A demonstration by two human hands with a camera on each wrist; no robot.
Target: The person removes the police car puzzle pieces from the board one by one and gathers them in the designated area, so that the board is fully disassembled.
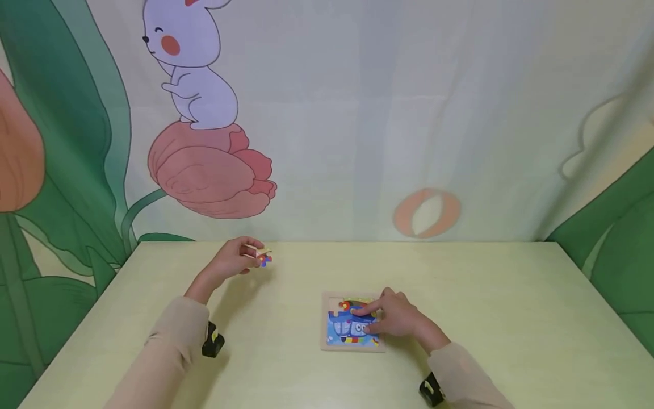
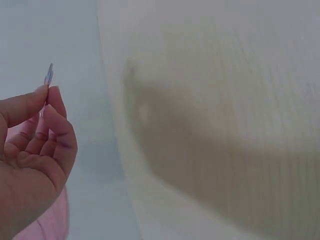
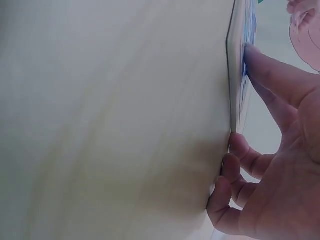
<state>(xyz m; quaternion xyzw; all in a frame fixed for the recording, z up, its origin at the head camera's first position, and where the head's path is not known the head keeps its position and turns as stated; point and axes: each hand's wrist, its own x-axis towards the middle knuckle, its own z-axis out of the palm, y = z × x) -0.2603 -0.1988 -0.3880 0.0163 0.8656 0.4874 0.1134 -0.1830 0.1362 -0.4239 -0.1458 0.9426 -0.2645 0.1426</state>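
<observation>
The left hand (image 1: 236, 259) pinches a piece (image 1: 264, 258) between thumb and fingertips, raised above the table (image 1: 490, 318) toward its far edge. The piece looks thin and stiff, so it should be light, and its printed face may be a little slick; its edges seem the best hold. In the head view it juts from the fingertips toward 3 o'clock. The left wrist view shows it edge-on, that edge running from 7 to 1 o'clock; which side is longest cannot be told.

At about 4 o'clock from the piece lies the tray (image 1: 324, 325), flat on the table, probably rigid and light, best steadied by its rim. It is nearly square, with no clear long axis; its picture's eyes sit toward 4 o'clock, and a bare gap shows at 10. The right hand (image 1: 401, 316), at 2, presses the picture with thumb and index finger, not clenched round anything.
</observation>
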